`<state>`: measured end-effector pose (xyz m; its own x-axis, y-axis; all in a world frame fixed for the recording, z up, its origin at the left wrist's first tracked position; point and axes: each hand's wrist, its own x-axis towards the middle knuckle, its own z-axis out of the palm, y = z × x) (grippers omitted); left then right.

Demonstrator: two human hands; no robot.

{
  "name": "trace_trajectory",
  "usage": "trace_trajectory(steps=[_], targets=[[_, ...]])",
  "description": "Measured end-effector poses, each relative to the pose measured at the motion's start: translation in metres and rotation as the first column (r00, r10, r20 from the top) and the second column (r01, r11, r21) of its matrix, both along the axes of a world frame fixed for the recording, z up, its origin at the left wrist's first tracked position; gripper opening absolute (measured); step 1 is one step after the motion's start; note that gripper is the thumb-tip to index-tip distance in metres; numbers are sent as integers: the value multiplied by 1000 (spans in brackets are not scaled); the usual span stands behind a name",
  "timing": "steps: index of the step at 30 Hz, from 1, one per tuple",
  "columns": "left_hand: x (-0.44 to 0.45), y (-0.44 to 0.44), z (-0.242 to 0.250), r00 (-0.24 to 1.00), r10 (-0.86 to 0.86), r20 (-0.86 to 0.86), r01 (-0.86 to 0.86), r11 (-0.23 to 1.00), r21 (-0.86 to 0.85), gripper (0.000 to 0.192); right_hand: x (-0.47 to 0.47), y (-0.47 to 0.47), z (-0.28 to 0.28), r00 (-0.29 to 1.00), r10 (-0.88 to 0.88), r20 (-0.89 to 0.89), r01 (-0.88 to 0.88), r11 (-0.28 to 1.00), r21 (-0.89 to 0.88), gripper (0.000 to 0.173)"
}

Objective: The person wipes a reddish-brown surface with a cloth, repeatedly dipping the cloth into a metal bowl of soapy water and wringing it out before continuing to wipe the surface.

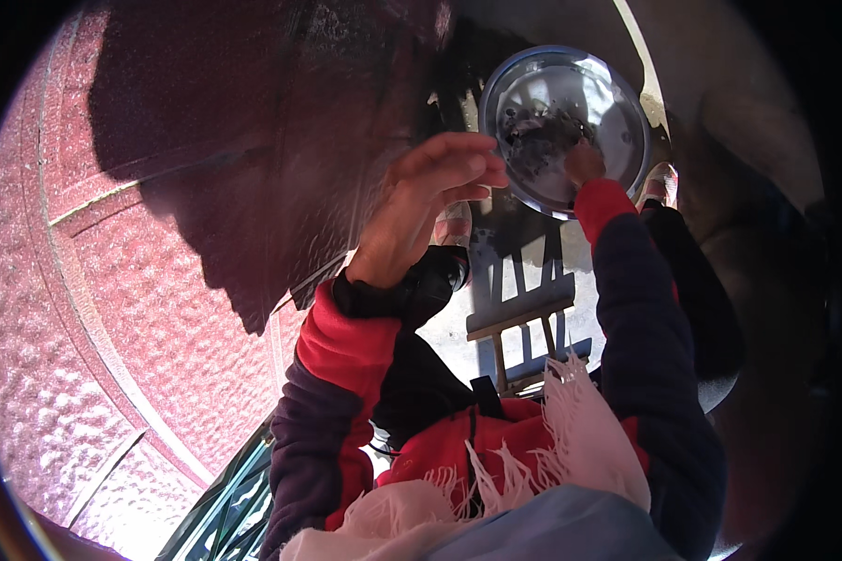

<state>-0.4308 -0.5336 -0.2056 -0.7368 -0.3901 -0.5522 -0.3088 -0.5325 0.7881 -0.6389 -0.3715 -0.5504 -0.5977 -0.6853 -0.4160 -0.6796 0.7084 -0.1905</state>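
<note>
A round metal basin [643, 140] stands on the ground before me, between and beyond my feet. It holds water or another clear liquid with bright reflections. Small dark pieces [533, 126] are gathered around its middle; I cannot tell what they are. My right hand [584, 165] reaches down into the basin beside these pieces. Its fingers are blurred and partly hidden, so any grip is unclear. Just left of the basin's rim, my left hand [445, 179] is raised with curved, slightly parted fingers and nothing in it.
A reddish, rough-textured surface [161, 266] with pale seams spreads along the left, partly in deep shadow. Between my legs is a low slatted wooden piece [523, 308]. My shoes [452, 224] flank the basin's near side. A fringed pale scarf [589, 449] hangs in front of me.
</note>
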Motion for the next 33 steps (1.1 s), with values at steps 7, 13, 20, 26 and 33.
trace_trajectory(steps=[7, 13, 20, 26, 33], targets=[[5, 2, 1, 998, 30, -59, -29, 1000, 9, 32, -71, 17, 16, 928, -183, 325, 249, 952, -177, 23], [6, 6, -4, 997, -17, -75, 15, 1000, -20, 32, -71, 18, 86, 213, -169, 962, 944, 291, -158, 24], [0, 6, -6, 1000, -25, 10, 25, 1000, -17, 36, -75, 20, 84, 223, -177, 959, 965, 178, -192, 20], [-6, 4, -7, 999, -37, 7, 37, 999, -14, 36, -73, 38, 9, 970, 224, -89, -240, 937, -254, 15], [-13, 7, -7, 996, -55, 64, 56, 998, -15, 37, -37, 45, -48, 969, -243, -53, 217, 931, -293, 57]])
